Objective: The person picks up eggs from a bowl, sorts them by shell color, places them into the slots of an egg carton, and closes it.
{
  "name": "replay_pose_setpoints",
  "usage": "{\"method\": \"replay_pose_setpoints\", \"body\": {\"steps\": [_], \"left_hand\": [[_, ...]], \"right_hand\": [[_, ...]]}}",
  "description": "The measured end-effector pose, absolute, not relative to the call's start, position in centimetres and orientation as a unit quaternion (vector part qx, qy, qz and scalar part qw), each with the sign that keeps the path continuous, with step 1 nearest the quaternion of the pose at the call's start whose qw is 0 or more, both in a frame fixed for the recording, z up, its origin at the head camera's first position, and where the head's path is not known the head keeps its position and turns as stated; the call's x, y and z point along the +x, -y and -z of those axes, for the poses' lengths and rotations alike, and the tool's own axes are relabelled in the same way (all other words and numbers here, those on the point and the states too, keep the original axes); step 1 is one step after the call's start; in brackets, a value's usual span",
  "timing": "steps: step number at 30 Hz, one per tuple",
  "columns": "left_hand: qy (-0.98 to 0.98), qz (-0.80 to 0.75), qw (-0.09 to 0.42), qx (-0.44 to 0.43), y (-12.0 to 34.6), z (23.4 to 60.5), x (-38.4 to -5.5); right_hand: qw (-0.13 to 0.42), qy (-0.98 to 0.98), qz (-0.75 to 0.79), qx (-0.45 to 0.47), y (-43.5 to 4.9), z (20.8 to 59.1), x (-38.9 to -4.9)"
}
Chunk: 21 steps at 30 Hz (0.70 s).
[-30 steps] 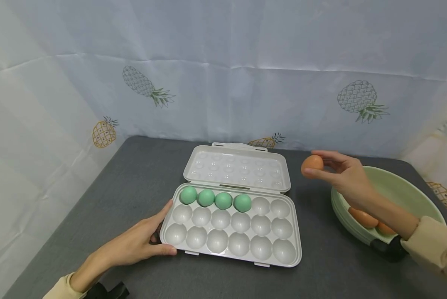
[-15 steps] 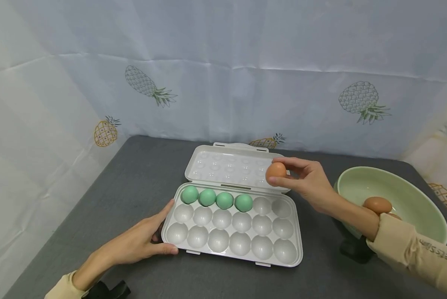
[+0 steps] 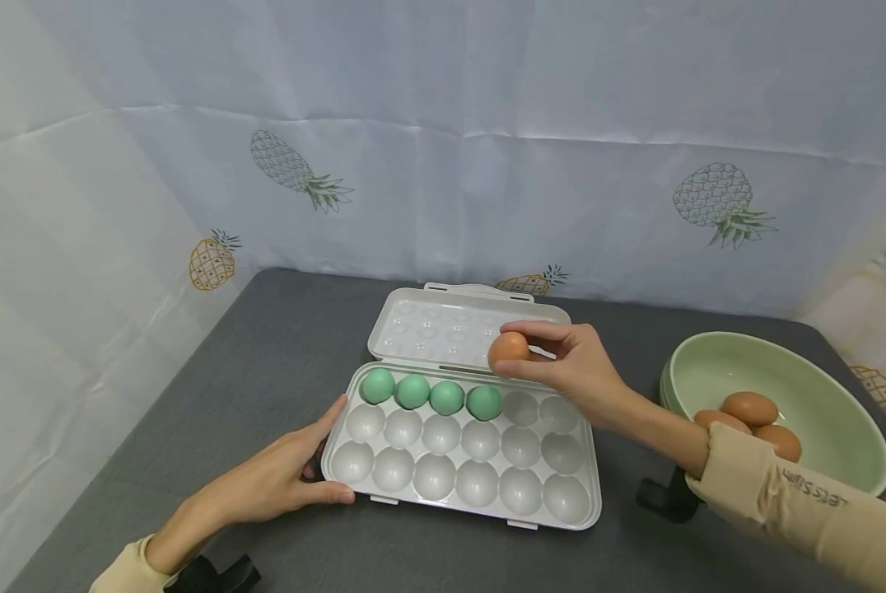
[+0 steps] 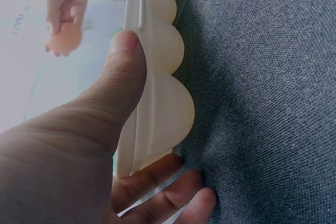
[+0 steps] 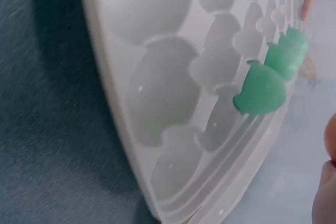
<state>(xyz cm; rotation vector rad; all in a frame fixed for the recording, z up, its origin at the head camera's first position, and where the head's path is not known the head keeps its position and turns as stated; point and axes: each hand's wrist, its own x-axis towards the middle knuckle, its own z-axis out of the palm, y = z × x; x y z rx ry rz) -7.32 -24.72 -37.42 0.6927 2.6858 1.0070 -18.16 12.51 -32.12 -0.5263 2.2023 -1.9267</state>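
Note:
A white plastic egg box [image 3: 461, 449] lies with its lid [image 3: 443, 325] folded back. Several green eggs [image 3: 446, 398] fill the left part of its far row; the other cups hold nothing. At the box's left end, my left hand [image 3: 265, 482] grips the near corner, thumb [image 4: 128, 61] along the front side and fingers [image 4: 163, 198] curled at the end. My right hand [image 3: 576, 366] pinches a brown egg [image 3: 508, 350] between thumb and fingers, above the seam between lid and cups. Only a sliver of that brown egg [image 5: 331, 137] enters the right wrist view.
To the right stands a pale green bowl [image 3: 843, 428] with 3 visible brown eggs [image 3: 750, 408], partly behind the right sleeve [image 3: 784, 494]. A dark grey cloth [image 3: 287, 354] covers the table. Behind it hangs a pineapple-print curtain [image 3: 458, 198].
My right hand has carried the brown egg leftward from beside the bowl to above the egg box, uncovering the eggs in the bowl. The left hand keeps its grip on the box.

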Motion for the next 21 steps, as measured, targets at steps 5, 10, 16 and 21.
{"method": "replay_pose_setpoints", "body": {"steps": [5, 10, 16, 21], "left_hand": [[-0.905, -0.341, 0.096, 0.234, 24.7, 37.4, -7.4], [-0.905, -0.339, 0.091, 0.239, 24.8, 37.4, -7.3], [-0.905, -0.340, 0.090, 0.240, 24.8, 37.4, -7.3], [-0.903, -0.344, 0.091, 0.242, 24.7, 37.5, -7.4]], "right_hand": [[0.075, -0.754, 0.625, -0.190, -11.6, 32.4, -18.1], [0.088, -0.743, 0.635, -0.192, -10.5, 32.7, -17.8], [0.115, -0.717, 0.663, -0.183, -8.3, 32.6, -17.1], [0.132, -0.707, 0.669, -0.188, -6.2, 33.0, -16.7]]}}
